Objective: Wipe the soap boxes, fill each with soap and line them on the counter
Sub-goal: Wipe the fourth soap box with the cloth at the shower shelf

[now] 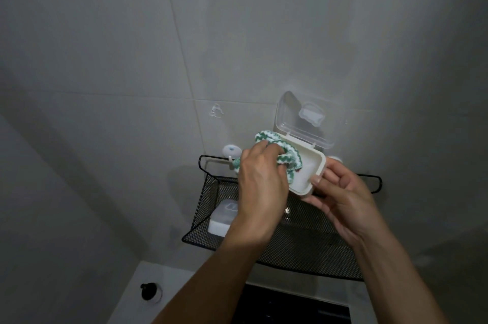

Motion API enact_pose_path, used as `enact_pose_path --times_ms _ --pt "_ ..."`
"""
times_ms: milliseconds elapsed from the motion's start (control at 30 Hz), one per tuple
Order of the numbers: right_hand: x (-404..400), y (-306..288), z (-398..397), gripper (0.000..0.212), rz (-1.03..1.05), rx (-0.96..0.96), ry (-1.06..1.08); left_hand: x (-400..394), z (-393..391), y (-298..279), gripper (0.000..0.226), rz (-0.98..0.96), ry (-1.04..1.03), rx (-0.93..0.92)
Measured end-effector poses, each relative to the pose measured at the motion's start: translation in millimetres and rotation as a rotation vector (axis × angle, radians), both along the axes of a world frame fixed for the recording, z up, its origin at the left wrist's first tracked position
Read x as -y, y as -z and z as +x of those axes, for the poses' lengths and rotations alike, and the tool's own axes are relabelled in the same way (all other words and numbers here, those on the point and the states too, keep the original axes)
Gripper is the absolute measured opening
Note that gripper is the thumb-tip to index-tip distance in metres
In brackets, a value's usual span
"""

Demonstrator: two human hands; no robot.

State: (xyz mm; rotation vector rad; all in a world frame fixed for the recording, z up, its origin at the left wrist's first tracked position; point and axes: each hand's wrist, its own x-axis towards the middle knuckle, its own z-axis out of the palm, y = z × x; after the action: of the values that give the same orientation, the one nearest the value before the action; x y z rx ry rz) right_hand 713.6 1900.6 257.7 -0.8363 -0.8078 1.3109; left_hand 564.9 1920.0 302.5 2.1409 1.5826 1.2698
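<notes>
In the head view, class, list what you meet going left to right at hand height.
Closed soap box in the basket → left hand gripping the green-and-white cloth → open soap box → right hand.

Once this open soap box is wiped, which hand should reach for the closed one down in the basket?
Probably the left. The left hand grips only the cloth and hangs above the closed soap box at the wire basket's left end. The right hand is holding the open soap box.
</notes>
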Motion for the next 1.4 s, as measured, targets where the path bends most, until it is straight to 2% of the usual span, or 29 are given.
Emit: enact_pose_path --times_ms 233,400,500,600,733,933,1100,1200,1400 --pt "-1 -2 -8 0.043 0.0 0.01 -0.001 -4 3 -1 0.016 -0.063 -0.027 0.122" --pt "-1 -4 -6 0.043 0.017 0.018 -0.025 -8 1 -9 0.036 -0.153 0.002 0.301" --pt "-3 -6 -5 0.042 0.025 0.009 -0.049 -6 5 -12 0.037 -0.177 0.039 0.327" --pt "-4 -8 -3 0.039 0.036 -0.002 -0.072 -5 7 -13 0.033 -0.165 0.067 0.282" --pt "-5 -10 3 0.037 0.053 -0.007 -0.092 -8 4 -14 0.023 -0.221 0.228 0.2" --pt "-2 -9 9 0.036 0.053 -0.018 -0.092 -10 0 -16 0.04 -0.231 0.35 0.075" --pt "-2 -5 17 0.028 -0.006 -0.082 -0.068 -11 -5 -17 0.039 -0.187 0.427 -0.079" --pt "-3 -5 20 0.025 -0.04 -0.041 -0.045 -9 -7 -16 0.035 -0.13 0.472 -0.161" --pt "-2 -7 20 0.039 -0.104 0.027 -0.04 -13 -13 -16 0.031 -0.016 0.589 -0.389"
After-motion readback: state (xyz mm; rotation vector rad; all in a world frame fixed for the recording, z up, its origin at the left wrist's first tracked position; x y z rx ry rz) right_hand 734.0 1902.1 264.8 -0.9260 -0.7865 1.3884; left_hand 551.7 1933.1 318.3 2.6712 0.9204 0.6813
